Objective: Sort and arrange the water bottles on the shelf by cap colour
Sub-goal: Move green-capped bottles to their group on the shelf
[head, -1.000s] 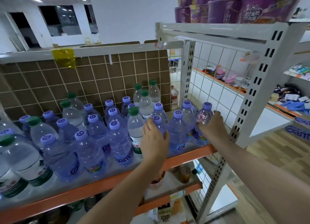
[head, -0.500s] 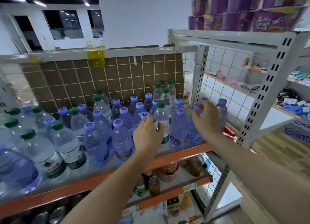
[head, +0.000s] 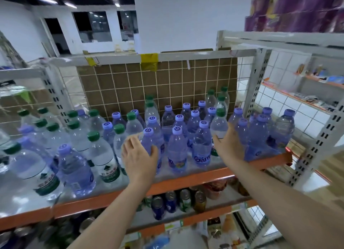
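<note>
Two hands are in among the bottles on the shelf [head: 186, 179], and the coming move turns on which one sits at the stray cap. The right hand [head: 229, 146] is wrapped around the lower body of a clear green-capped bottle [head: 219, 126], thumb on its near side and fingers behind, a closed grasp. That bottle stands upright, its long axis vertical, ringed by purple-capped bottles [head: 178, 148] in the right half of the shelf. The left hand [head: 138, 156] lies against another purple-capped bottle [head: 149, 143] near the front edge, its fingers curled loosely round the side; whether it truly grips or merely steadies is hard to tell.

The main green-capped group [head: 74, 129] stands to the left, beyond the left hand, so the held bottle's likely destination lies across the body from the hand that has it. The right hand is plainly the nearer one to the stray (it is already on it). I judge the bottle must rise straight up along its own axis to clear its neighbours' caps, then travel leftward. A few green caps [head: 221, 98] also stand at the back right by the grid panel [head: 167, 84], so sorting looks only partly done. Tipping a close-packed neighbour on the lift is the risk.
</note>
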Action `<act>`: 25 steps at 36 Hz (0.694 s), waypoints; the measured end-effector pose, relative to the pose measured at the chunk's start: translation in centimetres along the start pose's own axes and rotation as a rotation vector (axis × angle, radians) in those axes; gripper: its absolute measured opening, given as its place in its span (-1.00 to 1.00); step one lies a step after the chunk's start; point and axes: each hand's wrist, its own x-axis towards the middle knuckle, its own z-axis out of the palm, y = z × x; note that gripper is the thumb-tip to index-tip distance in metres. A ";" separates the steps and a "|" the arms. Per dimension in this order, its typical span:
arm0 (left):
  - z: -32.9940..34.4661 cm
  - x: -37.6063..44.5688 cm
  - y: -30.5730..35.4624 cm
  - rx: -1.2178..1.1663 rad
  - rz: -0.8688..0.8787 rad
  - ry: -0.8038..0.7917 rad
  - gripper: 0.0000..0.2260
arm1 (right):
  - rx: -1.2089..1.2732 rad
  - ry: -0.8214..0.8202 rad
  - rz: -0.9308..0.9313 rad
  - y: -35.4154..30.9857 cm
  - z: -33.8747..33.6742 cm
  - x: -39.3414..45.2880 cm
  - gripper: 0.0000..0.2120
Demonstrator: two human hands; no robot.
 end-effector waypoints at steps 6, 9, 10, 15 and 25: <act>0.3 1.2 -1.6 -0.043 -0.081 0.054 -0.38 | -0.070 0.001 0.051 0.2 0.8 1.1 -0.40; 0.6 1.7 -1.7 -0.089 -0.134 0.063 -0.35 | -0.122 -0.014 0.075 0.0 0.8 2.1 -0.42; 0.7 1.9 -1.7 -0.100 -0.152 0.054 -0.34 | -0.138 -0.020 0.082 -0.1 0.7 2.3 -0.41; 1.1 2.6 -1.6 -0.140 -0.210 0.048 -0.31 | -0.167 -0.048 0.083 -0.2 0.8 3.4 -0.33; 1.7 4.2 -2.2 -0.148 -0.349 0.021 -0.32 | -0.132 -0.061 0.109 -0.1 1.1 4.4 -0.20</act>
